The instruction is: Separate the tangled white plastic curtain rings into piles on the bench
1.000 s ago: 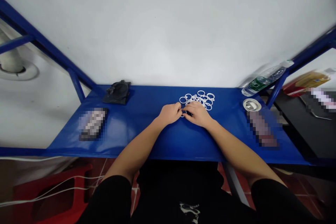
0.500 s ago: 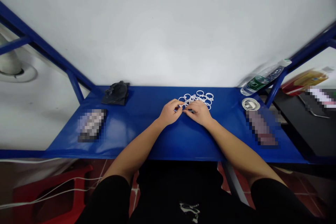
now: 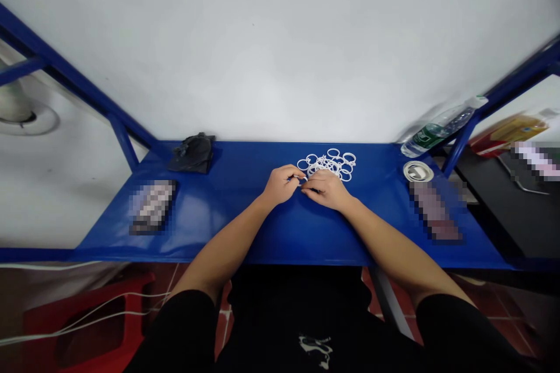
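I see the left hand [image 3: 282,184] pinching a thin white plastic-looking piece [image 3: 301,177] beside round white plastic-looking rings [image 3: 326,165] on the glossy blue tabletop [image 3: 249,163]; the right hand's [image 3: 328,188] grip I can't tell; seemingly mid-handling, calling for steady fingertips next

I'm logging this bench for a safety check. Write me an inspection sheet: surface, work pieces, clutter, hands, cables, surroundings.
Surface: blue tabletop, glossy, with light reflections.
Work pieces: loose pile of white rings, some overlapping; exact count unclear.
Clutter: crumpled black bag at left; bottle with green label and round white item at right; one pixelated object on each side, unidentifiable.
Hands: left hand pinches a small white piece; right hand beside it, partly covering the pile, grip unclear.
Cables: white cables below tabletop level at left.
Surroundings: pale wall behind, blue frame, red stool lower left.
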Demonstrator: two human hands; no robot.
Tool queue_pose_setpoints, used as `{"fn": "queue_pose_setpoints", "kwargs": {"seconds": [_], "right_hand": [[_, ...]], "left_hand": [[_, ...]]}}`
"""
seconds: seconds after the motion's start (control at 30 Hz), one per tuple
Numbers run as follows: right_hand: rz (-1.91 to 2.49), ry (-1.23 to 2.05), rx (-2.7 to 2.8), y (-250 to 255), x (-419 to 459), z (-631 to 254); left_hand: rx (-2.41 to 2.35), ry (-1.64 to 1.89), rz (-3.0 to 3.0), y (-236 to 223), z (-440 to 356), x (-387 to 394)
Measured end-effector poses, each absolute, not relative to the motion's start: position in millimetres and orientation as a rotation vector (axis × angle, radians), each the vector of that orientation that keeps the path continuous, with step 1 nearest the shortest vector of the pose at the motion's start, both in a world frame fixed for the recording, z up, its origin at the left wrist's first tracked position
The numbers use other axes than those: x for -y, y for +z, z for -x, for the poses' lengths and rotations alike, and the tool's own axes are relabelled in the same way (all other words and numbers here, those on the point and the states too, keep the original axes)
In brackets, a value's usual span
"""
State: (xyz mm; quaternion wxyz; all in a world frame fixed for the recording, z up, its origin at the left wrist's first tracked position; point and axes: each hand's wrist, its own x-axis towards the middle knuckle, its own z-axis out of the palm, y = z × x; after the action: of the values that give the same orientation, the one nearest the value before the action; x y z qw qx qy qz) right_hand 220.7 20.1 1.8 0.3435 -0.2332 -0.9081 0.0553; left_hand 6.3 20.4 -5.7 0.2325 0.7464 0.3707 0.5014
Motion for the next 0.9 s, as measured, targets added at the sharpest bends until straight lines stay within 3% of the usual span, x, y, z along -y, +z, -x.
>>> {"fn": "queue_pose_setpoints", "kwargs": {"seconds": [0.6,0.73,0.9], "right_hand": [[0.631,0.225,2.358,0.9,-22.2,-220.0],[0.769,0.155,2.232,2.7,-26.3,-229.6],[1.062,0.060,2.019,1.9,-33.2,-240.5]], "left_hand": [[-1.065,1.210,-2.186,-2.6,-3.9,-19.0],[-1.170,1.279,-2.336,5.8,9.0,-23.9],[-1.377,1.079,-2.435,9.8,44.9,-42.5]]}}
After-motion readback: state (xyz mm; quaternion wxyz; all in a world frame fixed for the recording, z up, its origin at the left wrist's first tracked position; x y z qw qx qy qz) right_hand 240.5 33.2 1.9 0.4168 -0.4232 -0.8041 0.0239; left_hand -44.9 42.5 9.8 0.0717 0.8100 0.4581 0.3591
